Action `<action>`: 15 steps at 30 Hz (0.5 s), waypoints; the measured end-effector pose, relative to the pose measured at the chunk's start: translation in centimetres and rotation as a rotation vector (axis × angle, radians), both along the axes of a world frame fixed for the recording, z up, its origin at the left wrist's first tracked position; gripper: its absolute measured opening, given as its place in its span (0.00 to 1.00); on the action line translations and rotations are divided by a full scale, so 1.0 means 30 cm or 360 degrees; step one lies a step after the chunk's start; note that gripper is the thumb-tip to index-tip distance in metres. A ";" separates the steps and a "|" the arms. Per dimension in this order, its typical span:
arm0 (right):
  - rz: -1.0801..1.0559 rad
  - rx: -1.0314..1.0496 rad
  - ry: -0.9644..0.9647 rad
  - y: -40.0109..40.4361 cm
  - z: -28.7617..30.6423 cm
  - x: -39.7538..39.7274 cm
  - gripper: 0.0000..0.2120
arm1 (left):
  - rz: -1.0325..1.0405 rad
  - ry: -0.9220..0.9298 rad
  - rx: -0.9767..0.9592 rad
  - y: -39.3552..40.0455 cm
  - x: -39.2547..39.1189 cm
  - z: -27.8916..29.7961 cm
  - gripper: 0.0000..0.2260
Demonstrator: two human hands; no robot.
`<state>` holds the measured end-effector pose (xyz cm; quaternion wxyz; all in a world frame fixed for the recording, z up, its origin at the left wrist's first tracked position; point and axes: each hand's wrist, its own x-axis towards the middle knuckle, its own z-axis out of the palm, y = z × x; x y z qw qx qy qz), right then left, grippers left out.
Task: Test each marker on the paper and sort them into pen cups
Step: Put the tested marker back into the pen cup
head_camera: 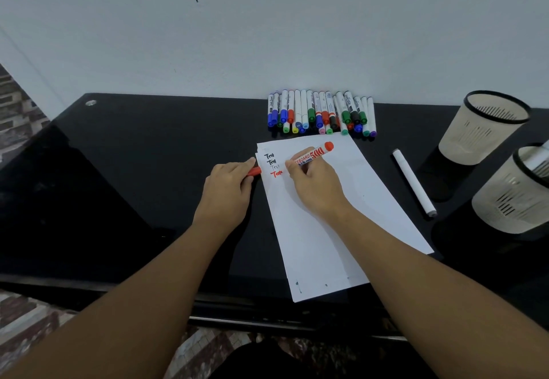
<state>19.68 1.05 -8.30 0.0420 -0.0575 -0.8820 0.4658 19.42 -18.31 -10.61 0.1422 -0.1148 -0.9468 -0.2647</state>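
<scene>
- The paper [335, 218] lies slanted on the black table [118, 194], its near corner reaching the table's front edge.
- Left of the paper the tabletop is bare and wide.
- Right of the paper lies a white marker [413, 182]; past it stand two pen cups [482, 126] [514, 194].
- Beyond the paper's far edge, a row of markers [322, 112] lies against the wall.
- The right hand [312, 184] grips the red marker [313, 154], tip down on the paper beside red writing.
- The left hand [228, 188], at the paper's left edge, pinches the red cap [254, 171].
</scene>
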 end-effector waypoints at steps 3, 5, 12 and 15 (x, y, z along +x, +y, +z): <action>-0.0003 -0.0297 0.0134 0.013 0.012 0.011 0.07 | 0.0094 0.0057 -0.0048 -0.002 -0.001 -0.013 0.13; 0.0019 -0.0445 0.0212 0.024 0.023 0.017 0.05 | 0.0114 0.0082 -0.0059 -0.001 -0.004 -0.013 0.12; 0.0275 -0.0267 0.0152 0.035 0.020 0.015 0.20 | 0.0003 0.0108 0.0028 -0.003 0.012 -0.001 0.09; 0.0372 -0.0390 0.0051 0.053 0.059 0.004 0.33 | -0.0007 0.0096 0.0024 -0.001 0.008 0.010 0.10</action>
